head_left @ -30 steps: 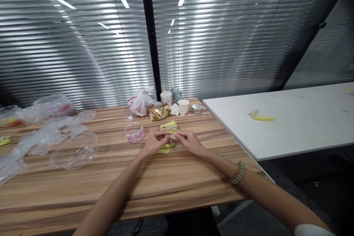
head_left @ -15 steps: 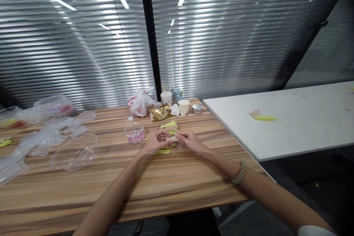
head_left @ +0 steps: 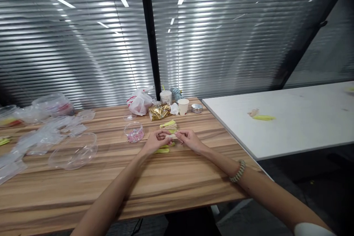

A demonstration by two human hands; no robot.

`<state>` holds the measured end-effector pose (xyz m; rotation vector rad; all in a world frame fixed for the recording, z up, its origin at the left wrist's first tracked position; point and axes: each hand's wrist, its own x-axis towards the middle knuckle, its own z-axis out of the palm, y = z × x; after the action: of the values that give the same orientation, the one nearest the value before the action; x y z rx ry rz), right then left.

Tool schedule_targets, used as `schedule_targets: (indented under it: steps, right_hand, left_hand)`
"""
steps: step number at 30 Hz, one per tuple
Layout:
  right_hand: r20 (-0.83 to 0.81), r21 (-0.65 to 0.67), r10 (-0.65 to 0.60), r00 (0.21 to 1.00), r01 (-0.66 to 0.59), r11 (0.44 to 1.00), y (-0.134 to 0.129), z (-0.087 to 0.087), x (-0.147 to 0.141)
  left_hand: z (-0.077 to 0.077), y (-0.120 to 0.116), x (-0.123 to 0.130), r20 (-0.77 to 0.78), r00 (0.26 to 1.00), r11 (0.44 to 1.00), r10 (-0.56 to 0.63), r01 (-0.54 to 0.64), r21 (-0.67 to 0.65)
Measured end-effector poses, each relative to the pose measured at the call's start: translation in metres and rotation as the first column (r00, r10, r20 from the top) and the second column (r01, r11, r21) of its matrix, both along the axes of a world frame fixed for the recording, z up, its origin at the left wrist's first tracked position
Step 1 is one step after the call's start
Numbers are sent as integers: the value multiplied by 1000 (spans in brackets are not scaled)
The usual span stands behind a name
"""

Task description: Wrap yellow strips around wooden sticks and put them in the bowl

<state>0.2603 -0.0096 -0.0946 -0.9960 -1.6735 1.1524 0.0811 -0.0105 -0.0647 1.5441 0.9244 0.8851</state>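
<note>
Between the fingertips of my left hand (head_left: pixel 157 141) and my right hand (head_left: pixel 188 140) is a small pale cream strip (head_left: pixel 173 136); both hands pinch it, one at each end. Its exact kind is too small to make out. Just behind my hands lies a bundle of yellow and cream strips (head_left: pixel 169 124). More yellow strips (head_left: pixel 163 149) rest on the wooden table under my fingers, partly covered by them. To the left of my left hand stands a clear round tub (head_left: pixel 134 132) holding small pink pieces.
Along the back stand a white plastic bag (head_left: pixel 140 103), a gold foil packet (head_left: pixel 159 112), paper cups (head_left: pixel 183 107) and a silver tin (head_left: pixel 196 108). Clear plastic bags (head_left: pixel 52 132) and a clear lid (head_left: pixel 74 151) lie left. A white table (head_left: pixel 293 118) adjoins on the right.
My hands stay almost in place, with the pale strip still pinched between them; its angle has shifted slightly. The whole view has moved a little.
</note>
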Motion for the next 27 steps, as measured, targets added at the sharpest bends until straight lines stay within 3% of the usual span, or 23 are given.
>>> schedule_targets:
  steps: [8, 16, 22, 27]
  right_hand:
    - [43, 8, 33, 999, -34, 999, -1, -2, 1]
    - [7, -5, 54, 999, -54, 999, -1, -3, 0]
    - [0, -27, -2, 1000, 2, 1000, 1, -1, 1]
    - [10, -24, 6, 1000, -5, 1000, 1, -2, 1]
  left_hand:
    - [-2, -2, 2, -109, 990, 994, 85, -76, 84]
    - [-1, -2, 3, -100, 992, 995, 80, -73, 68]
    - [-5, 1, 0, -11, 1000, 995, 26, -25, 92]
    - [-8, 3, -1, -55, 998, 995, 24, -18, 99]
